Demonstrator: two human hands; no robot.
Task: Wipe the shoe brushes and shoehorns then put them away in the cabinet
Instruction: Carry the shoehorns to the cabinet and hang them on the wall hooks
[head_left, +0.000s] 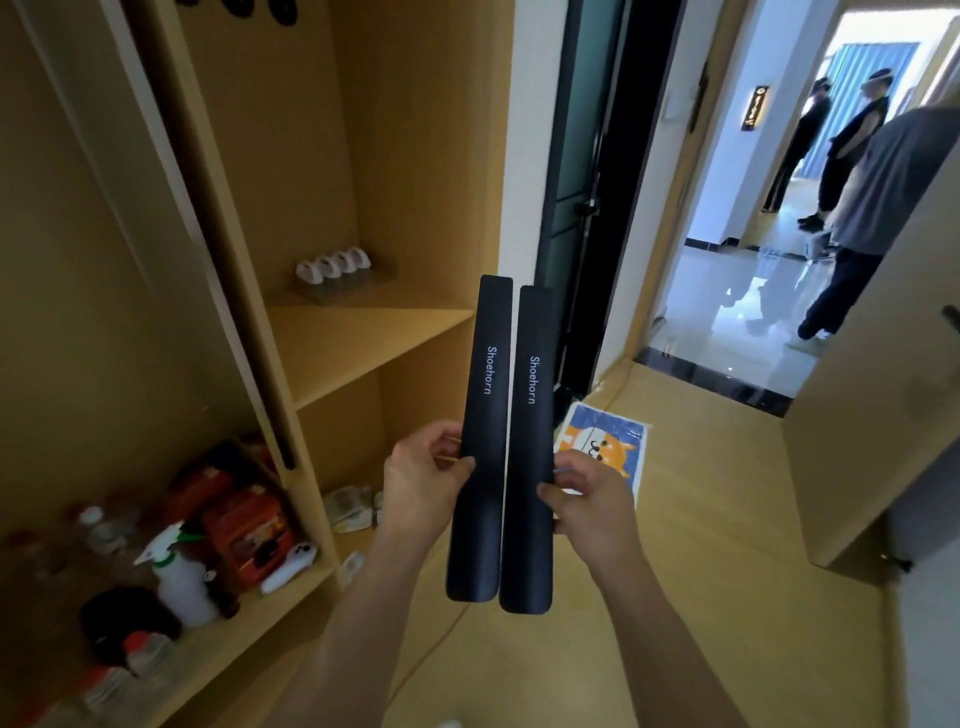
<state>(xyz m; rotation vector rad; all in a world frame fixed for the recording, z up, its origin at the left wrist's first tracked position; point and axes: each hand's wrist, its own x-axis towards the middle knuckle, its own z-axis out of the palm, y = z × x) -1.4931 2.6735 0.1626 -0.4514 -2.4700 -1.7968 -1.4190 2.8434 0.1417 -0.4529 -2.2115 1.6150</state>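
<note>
Two long black shoehorns stand upright side by side in front of me, each printed "Shoehorn". My left hand pinches the left shoehorn at its left edge. The right shoehorn is pinched at its right edge by my right hand. Their broad scoop ends point down. The open wooden cabinet is just left of them, with a middle shelf at about the height of the shoehorns' tops. No shoe brush or wiping cloth shows.
Several small white objects sit at the back of the middle shelf. The low left compartment holds a white spray bottle, orange boxes and bottles. A cartoon mat lies on the floor. People stand beyond the open doorway.
</note>
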